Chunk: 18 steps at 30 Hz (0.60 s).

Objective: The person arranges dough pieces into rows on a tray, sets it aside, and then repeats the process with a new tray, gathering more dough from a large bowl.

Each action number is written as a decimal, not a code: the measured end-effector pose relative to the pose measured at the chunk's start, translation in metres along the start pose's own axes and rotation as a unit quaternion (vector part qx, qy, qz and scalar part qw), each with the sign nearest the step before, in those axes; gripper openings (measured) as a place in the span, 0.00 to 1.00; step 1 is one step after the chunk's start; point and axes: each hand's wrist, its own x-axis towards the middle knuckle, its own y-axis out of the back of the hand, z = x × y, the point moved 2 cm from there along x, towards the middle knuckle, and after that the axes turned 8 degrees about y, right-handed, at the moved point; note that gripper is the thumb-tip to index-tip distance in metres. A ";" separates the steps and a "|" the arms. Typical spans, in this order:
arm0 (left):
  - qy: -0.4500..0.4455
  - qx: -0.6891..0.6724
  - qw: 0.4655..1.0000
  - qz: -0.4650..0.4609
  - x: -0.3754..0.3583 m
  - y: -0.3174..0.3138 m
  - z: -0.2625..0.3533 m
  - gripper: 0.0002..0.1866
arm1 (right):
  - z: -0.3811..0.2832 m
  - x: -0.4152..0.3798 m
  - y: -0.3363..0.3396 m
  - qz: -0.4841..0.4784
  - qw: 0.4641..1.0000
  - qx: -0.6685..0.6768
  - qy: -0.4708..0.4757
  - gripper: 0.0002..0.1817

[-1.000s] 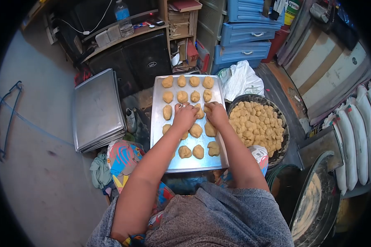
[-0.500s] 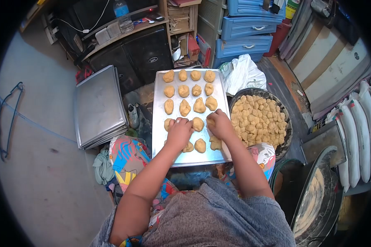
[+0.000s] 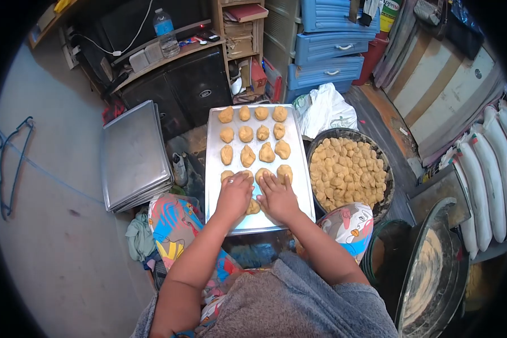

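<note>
A metal tray point(image 3: 216, 197) holds rows of tan dough balls, with one ball point(image 3: 245, 133) in the second row. Over the fourth row, my left hand point(image 3: 234, 195) lies with its fingers forward on the dough. Beside it, my right hand point(image 3: 278, 195) is spread flat, its fingertips on dough balls of the same row. Part of the lowest row is hidden under both hands; one ball point(image 3: 253, 207) shows between them. To the right of the tray stands a round tub point(image 3: 387, 194) heaped with dough pieces point(image 3: 346, 172).
Stacked metal trays point(image 3: 134, 155) lie at the left. A white plastic bag point(image 3: 328, 110) rests behind the tub, near blue drawers point(image 3: 328, 73). A large round pan point(image 3: 428, 276) leans at the lower right. A water bottle point(image 3: 165, 34) stands on the shelf.
My right hand has moved left from the tray's right side and opened flat over the dough. My left hand has moved slightly left and its fingers have straightened. The view has shifted slightly.
</note>
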 end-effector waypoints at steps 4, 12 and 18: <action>0.091 0.017 0.988 -0.121 -0.027 0.024 0.020 0.17 | 0.000 -0.006 0.026 0.083 0.993 0.077 -0.020 0.23; 0.084 0.007 0.990 -0.114 -0.050 0.005 0.019 0.16 | -0.028 -0.039 0.028 0.063 0.985 0.163 0.005 0.18; 0.079 -0.003 0.989 -0.129 -0.053 0.005 0.015 0.10 | -0.024 -0.037 0.010 0.017 0.989 0.148 -0.023 0.15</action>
